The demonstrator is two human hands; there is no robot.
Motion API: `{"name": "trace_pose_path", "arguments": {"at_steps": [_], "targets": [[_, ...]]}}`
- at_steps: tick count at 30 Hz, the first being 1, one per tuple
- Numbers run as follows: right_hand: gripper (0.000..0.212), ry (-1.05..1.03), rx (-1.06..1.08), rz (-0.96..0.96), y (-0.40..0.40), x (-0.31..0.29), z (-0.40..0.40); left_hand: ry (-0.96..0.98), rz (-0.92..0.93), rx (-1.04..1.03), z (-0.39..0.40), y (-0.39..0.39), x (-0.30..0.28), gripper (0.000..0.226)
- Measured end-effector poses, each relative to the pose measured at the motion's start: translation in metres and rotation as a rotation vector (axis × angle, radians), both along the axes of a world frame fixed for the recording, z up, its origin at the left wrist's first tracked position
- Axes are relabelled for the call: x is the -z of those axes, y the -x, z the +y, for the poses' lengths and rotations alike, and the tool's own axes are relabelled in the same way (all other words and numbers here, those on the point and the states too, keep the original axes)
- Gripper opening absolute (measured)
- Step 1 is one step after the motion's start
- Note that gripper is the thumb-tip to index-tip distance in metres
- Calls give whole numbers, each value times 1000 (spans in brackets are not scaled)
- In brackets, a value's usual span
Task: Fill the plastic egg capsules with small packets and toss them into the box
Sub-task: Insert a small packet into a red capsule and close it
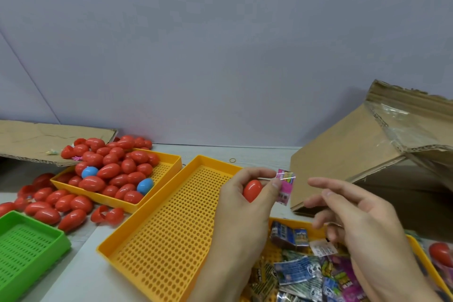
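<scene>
The left hand [247, 193] gripped a red egg [252, 190] and pinched a pink packet [285, 186] upright just beside it. The right hand [355, 218] hovered nearby with fingers loose, holding nothing, nearer the box [343, 154], which lay to the right.

Even, bright, diffuse lighting; source not visible. Shadows soft and short beneath the yellow trays [157, 206]. Glare on red egg capsules [112, 169] and tape on the cardboard box [392, 120]. Right hand [355, 223] motion-blurred. Wide-angle bending at edges; compression blocks on wall [220, 56].
</scene>
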State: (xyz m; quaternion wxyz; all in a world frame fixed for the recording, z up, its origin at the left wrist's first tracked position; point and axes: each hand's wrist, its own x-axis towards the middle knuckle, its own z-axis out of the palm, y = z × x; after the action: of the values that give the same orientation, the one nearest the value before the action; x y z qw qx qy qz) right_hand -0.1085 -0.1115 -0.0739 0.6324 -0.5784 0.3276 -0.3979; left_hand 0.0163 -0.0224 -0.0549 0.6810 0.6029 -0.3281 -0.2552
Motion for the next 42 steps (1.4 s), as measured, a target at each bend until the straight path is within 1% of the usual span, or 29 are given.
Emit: {"name": "trace_pose_path", "arguments": {"at_steps": [2, 4, 7, 9, 16, 18, 22, 25, 28, 32, 34, 39, 42], "targets": [[36, 30, 7, 26, -1, 1, -1, -6, -3, 49, 0, 1, -1, 5], [33, 12, -37, 5, -3, 1, -1, 3, 15, 107, 1, 2, -2, 6], [27, -95, -177, -122, -5, -4, 2, 7, 21, 154, 2, 3, -4, 6], [31, -159, -234, -199, -6, -7, 4, -2, 11, 163, 2, 3, -4, 6], [33, -215, -226, -240, -3, -11, 5, -28, 54, 151, 3, 1, -2, 6], [33, -227, -239, -253, -2, -12, 6, -27, 98, 160, 2, 1, -1, 7], [43, -240, -267, -250, -3, -15, 8, 19, 277, 228, 0, 1, -2, 10], [38, -241, -262, -243, -4, -16, 9, 67, 410, 304, 1, 1, -4, 25], [29, -258, -247, -258, -4, -16, 9, 103, 485, 372, 1, 2, -6, 26], [27, -307, -225, -304, -3, -16, 7, 97, 464, 455, 3, 4, -6, 28], [28, -321, -213, -325, -3, -16, 7, 85, 443, 481, 3, 5, -5, 33], [30, -351, -204, -344, -2, -16, 6, 57, 398, 498, 2, 5, -4, 34], [29, -354, -203, -341, -2, -17, 7, 58, 411, 490, 3, 5, -5, 32]]}}
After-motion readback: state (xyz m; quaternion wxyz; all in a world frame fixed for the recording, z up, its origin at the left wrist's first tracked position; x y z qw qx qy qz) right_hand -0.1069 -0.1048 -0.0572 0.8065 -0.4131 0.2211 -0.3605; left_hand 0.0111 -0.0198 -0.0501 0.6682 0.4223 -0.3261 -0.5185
